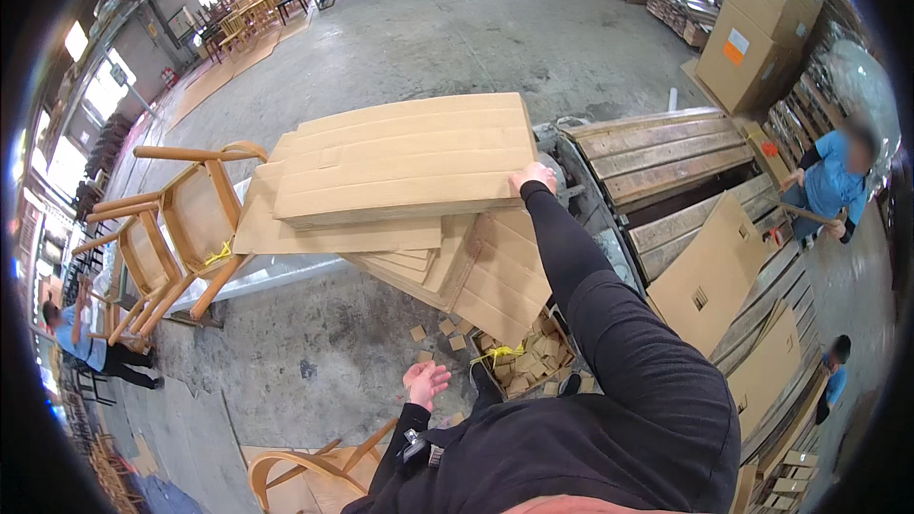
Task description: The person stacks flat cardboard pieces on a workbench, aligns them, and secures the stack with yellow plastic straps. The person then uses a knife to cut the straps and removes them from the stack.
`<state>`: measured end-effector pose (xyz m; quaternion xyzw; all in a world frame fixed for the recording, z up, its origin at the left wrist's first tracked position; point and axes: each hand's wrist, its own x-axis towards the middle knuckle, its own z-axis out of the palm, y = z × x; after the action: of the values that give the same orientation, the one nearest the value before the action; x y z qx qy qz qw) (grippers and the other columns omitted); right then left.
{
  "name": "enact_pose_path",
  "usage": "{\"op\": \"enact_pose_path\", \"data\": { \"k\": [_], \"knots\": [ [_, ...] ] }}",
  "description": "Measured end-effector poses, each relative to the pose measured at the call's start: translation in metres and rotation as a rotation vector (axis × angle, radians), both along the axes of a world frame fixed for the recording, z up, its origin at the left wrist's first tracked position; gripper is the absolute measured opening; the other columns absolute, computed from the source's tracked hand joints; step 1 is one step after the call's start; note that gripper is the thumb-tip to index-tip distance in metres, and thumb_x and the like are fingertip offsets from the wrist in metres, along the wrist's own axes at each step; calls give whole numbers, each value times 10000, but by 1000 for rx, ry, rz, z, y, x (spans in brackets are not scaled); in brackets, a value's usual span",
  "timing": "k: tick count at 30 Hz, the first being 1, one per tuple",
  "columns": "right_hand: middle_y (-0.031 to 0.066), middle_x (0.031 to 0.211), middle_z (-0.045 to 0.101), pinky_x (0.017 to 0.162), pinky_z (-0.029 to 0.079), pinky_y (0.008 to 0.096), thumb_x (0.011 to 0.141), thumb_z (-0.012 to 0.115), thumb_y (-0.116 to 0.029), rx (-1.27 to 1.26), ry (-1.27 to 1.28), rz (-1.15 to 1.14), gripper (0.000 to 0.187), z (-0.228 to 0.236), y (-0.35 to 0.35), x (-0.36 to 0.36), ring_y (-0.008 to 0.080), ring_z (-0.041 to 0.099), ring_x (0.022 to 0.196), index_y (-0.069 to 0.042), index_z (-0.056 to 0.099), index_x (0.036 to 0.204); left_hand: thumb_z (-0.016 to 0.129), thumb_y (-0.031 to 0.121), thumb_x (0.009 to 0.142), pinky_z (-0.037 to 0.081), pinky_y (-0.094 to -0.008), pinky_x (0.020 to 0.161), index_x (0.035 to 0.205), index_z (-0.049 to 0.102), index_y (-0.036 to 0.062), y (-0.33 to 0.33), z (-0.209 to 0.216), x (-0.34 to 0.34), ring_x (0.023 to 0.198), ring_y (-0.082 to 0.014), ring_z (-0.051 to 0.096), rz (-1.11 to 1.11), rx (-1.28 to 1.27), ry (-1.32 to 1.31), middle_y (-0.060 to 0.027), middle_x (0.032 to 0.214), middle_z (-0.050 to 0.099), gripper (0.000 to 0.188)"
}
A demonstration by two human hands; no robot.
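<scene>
A stack of flat brown cardboard sheets (409,152) lies in front of me, with more cardboard pieces (405,265) askew beneath it. My right arm is stretched forward, and my right hand (535,178) is closed over the stack's right edge. Low and close to my body, my left hand (426,383) holds nothing, its fingers apart and slightly bent. On the floor by my shoes is a box of small cardboard squares (533,362), with yellow strapping (502,353) on it and several loose squares beside it.
Wooden chairs (195,214) lie tipped at the left; another chair (309,466) stands near my left arm. A slatted wooden platform (657,157) at the right bears cardboard sheets (714,271). Co-workers in blue shirts (843,181) are at the right and far left. Tall cartons (762,29) stand behind.
</scene>
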<state>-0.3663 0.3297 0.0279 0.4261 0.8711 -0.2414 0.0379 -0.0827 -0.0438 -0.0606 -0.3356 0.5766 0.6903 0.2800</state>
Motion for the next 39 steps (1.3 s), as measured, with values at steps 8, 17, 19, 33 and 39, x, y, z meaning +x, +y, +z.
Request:
{"op": "enact_pose_path", "data": {
  "k": [8,17,19,33,39],
  "knots": [
    [131,1362,529,993,457,446,725,775,-410,-113,-119,-133,633,4,-8,-22,312,517,1249,-93,604,1245,588,171,936,551,-348,616,1089,507,45,-56,-6,-39,799,-257,701,39,39,65,-155,983,680,214],
    [183,1270,585,981,476,410,636,810,-482,30,-105,-11,934,-21,-30,-11,294,597,1158,25,419,1317,591,205,928,566,-347,652,1155,488,43,0,6,-121,839,-259,694,-8,247,170,-142,1015,668,298],
    [175,1283,581,987,472,419,622,819,-478,35,-131,-18,935,-21,-33,-12,286,591,1169,21,434,1313,578,193,940,563,-344,671,1131,495,47,10,15,-141,849,-254,691,-51,270,254,-139,1010,670,254],
    [86,754,609,603,520,406,809,731,-433,-791,246,-135,488,-56,-98,74,196,586,617,8,581,953,602,273,938,517,-479,810,1171,541,45,106,29,-256,948,-310,622,86,415,102,-156,990,627,332],
    [153,1048,659,807,545,440,832,734,-359,-1408,488,-267,524,-31,-102,81,276,660,933,8,570,1167,640,277,912,497,-479,850,1108,588,64,114,32,-240,930,-302,629,-11,271,160,-149,1022,636,294]
  ]
}}
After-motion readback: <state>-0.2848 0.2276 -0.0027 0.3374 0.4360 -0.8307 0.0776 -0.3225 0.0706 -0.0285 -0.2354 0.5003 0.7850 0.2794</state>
